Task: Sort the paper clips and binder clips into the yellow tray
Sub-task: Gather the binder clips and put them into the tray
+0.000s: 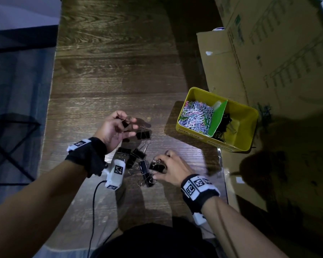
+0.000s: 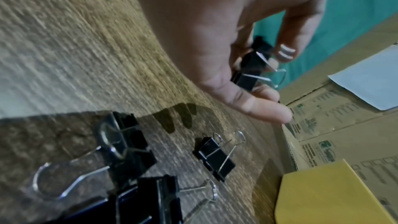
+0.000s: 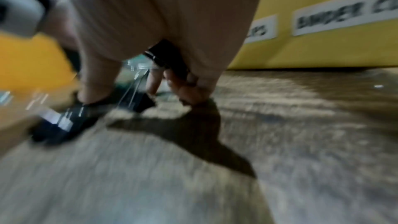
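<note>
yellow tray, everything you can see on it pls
The yellow tray is a rectangular, rounded-corner bin, probably plastic, sitting on the wooden table at the right, beside flattened cardboard. A green divider splits it: the left part holds a heap of coloured paper clips, the right part a few black binder clips. Its near outer wall carries white labels; the blurred text looks like "BINDER CLIPS". Neither hand touches it.
</note>
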A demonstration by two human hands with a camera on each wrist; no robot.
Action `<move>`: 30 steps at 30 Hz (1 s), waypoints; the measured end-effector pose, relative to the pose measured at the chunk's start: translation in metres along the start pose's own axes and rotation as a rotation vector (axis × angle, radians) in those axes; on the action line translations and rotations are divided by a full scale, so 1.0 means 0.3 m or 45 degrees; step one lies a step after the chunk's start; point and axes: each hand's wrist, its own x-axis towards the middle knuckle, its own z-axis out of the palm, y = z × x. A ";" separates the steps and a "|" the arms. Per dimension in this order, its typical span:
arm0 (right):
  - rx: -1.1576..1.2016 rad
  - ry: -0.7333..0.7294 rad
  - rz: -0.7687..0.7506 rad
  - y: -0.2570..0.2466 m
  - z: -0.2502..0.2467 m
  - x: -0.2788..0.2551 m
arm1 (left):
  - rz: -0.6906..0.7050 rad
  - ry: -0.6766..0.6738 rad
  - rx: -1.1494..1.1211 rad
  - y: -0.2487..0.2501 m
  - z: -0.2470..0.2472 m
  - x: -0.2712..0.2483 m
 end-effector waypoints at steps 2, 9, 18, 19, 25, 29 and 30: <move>-0.073 0.074 -0.037 -0.007 0.018 0.004 | 0.033 0.085 0.181 -0.004 0.003 0.001; 0.273 0.218 0.032 0.001 -0.011 0.017 | 0.182 -0.210 2.104 -0.034 0.044 -0.029; 1.370 0.456 0.079 -0.108 -0.170 0.102 | 0.368 -0.187 2.219 -0.195 0.054 -0.042; 1.316 0.465 0.035 -0.125 -0.180 0.116 | 0.403 -0.196 2.156 -0.196 0.052 -0.040; 0.608 0.504 -0.052 -0.187 -0.219 0.190 | 0.399 0.004 1.561 -0.125 -0.035 -0.069; 0.120 0.510 -0.071 -0.211 -0.203 0.247 | 0.226 0.187 0.550 -0.071 -0.104 -0.096; 0.003 0.476 -0.024 -0.218 -0.188 0.260 | 0.155 0.186 0.292 -0.058 -0.115 -0.100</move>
